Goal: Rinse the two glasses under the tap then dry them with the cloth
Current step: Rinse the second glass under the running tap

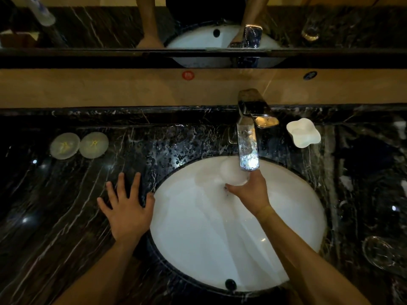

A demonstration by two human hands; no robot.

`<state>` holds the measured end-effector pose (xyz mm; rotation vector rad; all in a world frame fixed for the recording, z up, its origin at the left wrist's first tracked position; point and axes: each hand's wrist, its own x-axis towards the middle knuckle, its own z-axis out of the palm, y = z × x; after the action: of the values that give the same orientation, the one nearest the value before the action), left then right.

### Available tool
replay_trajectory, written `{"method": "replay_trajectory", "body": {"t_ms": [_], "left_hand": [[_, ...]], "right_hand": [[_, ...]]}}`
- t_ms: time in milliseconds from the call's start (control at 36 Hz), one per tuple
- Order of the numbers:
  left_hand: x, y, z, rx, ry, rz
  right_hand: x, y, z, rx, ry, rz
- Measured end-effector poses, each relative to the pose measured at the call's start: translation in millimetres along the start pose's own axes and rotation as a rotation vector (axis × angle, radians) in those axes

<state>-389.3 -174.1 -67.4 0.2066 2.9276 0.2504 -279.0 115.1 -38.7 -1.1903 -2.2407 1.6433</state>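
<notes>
My right hand [253,190] is shut on a clear glass [232,172], held over the white sink basin [198,249] just under the spout of the chrome tap [247,146]. The glass is tilted, with its round rim facing up and left. My left hand [125,205] lies flat and open on the black marble counter [66,216], its thumb at the basin's left edge. A second clear glass [383,254] stands on the counter at the right. No cloth shows in view.
Two round pale coasters [79,145] lie on the counter at the back left. A white soap dish [304,133] sits right of the tap. The counter around the tap is wet. A mirror [198,23] runs along the wall above.
</notes>
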Motion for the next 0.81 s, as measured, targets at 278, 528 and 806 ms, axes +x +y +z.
{"method": "replay_trajectory", "body": {"t_ms": [278, 528, 806], "left_hand": [[-0.4, 0.7, -1.1, -0.006, 0.0, 0.002], [0.1, 0.1, 0.0, 0.0, -0.002, 0.009], [-1.1, 0.1, -0.8, 0.003, -0.001, 0.011]], "right_hand": [[6.5, -3.7, -29.9, -0.094, 0.002, 0.023], [11.1, 1.9, -59.2, 0.328, -0.508, 0.225], [7.1, -4.6, -13.0, 0.163, -0.161, 0.051]]}}
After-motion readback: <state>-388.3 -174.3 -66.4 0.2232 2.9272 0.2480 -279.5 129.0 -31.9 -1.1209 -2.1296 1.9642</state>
